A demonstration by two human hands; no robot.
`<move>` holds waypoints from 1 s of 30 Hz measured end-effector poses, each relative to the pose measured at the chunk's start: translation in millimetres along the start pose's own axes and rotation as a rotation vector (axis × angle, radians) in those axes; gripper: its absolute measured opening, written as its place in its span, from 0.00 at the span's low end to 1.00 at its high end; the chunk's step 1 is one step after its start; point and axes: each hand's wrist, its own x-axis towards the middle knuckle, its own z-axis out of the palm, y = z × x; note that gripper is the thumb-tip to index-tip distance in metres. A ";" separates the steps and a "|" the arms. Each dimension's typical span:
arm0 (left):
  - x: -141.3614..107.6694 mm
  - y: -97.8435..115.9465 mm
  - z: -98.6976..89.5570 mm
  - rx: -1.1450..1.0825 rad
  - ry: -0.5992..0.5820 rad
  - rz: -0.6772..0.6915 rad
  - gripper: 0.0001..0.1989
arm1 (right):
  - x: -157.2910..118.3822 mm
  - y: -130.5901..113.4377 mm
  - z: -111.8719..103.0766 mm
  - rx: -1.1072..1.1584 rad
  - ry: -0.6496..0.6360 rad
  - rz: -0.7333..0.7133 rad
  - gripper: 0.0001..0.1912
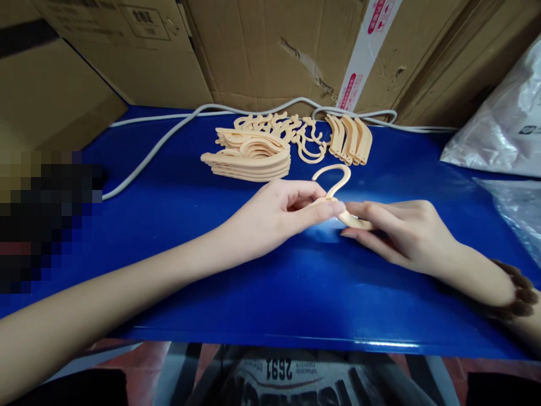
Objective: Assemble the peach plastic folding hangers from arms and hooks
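Observation:
A cream plastic hanger (340,183) with its hook pointing up is held between both hands over the blue table. My left hand (291,211) pinches it just below the hook, thumb in front. My right hand (393,225) grips its right arm between thumb and fingers, which partly hide it. Behind my left hand lies a stack of folded cream hangers (249,160). Beyond that stack is a pile of loose cream hooks (310,149). To their right, several curved cream arm pieces (350,141) lie side by side.
A grey cable (158,146) runs along the back and left of the blue table (253,299). Cardboard boxes (270,51) stand behind it. Clear plastic bags (499,124) lie at the right. The far left is pixelated. A printed sack (291,375) shows below the front edge.

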 end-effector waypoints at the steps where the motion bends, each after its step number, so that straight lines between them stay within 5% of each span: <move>1: 0.1 1.5 -0.8 -0.074 -0.013 -0.020 0.13 | -1.1 -0.4 -0.4 -0.005 -0.004 0.009 0.12; 9: 5.9 -8.1 -1.8 -0.532 -0.021 -0.244 0.10 | -0.3 0.2 0.5 -0.089 -0.014 -0.062 0.10; 30: 8.6 -11.6 0.7 -0.455 -0.049 -0.223 0.08 | -0.6 5.6 6.4 -0.119 -0.031 -0.118 0.12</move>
